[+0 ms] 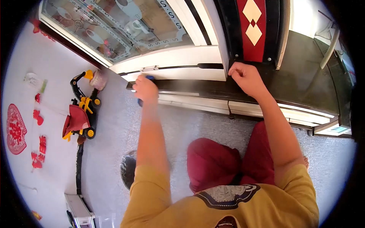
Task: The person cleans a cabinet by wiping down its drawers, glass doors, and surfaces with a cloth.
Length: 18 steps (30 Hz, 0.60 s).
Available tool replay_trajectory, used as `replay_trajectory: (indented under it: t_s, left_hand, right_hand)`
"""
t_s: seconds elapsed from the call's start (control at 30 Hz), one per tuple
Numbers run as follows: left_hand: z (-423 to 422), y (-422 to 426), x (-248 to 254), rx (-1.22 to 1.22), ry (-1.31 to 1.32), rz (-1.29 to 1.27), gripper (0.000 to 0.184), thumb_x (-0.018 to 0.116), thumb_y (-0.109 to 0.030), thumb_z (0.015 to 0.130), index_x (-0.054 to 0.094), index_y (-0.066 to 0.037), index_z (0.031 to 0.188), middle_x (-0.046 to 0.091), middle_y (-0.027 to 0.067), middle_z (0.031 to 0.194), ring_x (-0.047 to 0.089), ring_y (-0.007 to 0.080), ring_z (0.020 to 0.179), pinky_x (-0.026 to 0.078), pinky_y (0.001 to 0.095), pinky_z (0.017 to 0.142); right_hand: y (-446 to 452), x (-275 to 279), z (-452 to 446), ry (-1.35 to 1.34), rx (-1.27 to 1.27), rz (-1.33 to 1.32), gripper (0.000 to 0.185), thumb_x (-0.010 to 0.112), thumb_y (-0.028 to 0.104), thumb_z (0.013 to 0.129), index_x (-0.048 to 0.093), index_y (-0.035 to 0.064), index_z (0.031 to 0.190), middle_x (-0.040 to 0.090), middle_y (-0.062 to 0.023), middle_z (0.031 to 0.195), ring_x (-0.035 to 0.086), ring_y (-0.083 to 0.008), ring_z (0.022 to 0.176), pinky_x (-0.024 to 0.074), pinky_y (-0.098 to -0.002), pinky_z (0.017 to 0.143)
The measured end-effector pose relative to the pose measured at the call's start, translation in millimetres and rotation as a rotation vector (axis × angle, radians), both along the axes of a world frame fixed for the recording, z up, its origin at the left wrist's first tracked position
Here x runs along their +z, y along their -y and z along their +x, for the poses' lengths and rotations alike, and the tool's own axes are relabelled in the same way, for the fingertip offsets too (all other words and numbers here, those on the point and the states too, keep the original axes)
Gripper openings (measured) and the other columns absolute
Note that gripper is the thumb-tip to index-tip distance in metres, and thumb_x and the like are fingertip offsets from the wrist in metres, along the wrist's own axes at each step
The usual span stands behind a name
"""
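Note:
My left hand (146,90) is closed around a dark blue object (150,78) at the left end of the dark ledge (186,86). Only bits of that object show past the fingers, so its kind is unclear. My right hand (245,78) rests with curled fingers on the dark top by the corner of the white cabinet (211,57), and nothing shows in it. Just behind it stands a black panel with a red stripe (255,47) and cream diamonds.
Glass doors (125,30) of the cabinet rise above the ledge, with white drawers (194,102) below it. On the floor at left stands a toy excavator (81,114) beside a clear jar (99,79). A dark round-ended item (128,171) lies by my left arm.

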<state>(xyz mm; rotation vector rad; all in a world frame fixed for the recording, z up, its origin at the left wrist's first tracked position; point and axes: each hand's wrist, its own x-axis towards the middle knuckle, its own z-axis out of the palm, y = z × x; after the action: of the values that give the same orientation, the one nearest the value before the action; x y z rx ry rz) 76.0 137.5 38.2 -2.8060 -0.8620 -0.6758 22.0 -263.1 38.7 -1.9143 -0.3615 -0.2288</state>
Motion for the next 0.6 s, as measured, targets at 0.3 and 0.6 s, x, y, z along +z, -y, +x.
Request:
replay_trajectory:
  t_s: [0.3, 0.6]
  left_hand:
    - [-66.3, 156.7, -6.2, -0.45, 0.13, 0.059, 0.025, 0.066, -0.017, 0.095, 0.057, -0.008, 0.116, 0.065, 0.0118, 0.115, 0.063, 0.0369, 0.11, 0.058, 0.0549, 0.086]
    - [-85.9, 226.3, -4.1, -0.58, 0.159, 0.024, 0.023, 0.068, -0.013, 0.09, 0.059, -0.01, 0.111, 0.064, 0.0089, 0.108, 0.063, 0.0318, 0.104, 0.056, 0.0468, 0.082]
  right_hand:
    - [0.8, -3.7, -2.1, 0.043, -0.007, -0.003, 0.014, 0.064, 0.014, 0.097, 0.069, 0.0006, 0.095, 0.067, -0.0119, 0.076, 0.061, -0.0183, 0.068, 0.0514, -0.0351, 0.068]
    - [4.6, -11.3, 0.9, 0.114, 0.013, 0.036, 0.01, 0.065, 0.01, 0.096, 0.07, 0.0006, 0.095, 0.066, -0.0121, 0.075, 0.059, -0.0166, 0.065, 0.0504, -0.0342, 0.065]
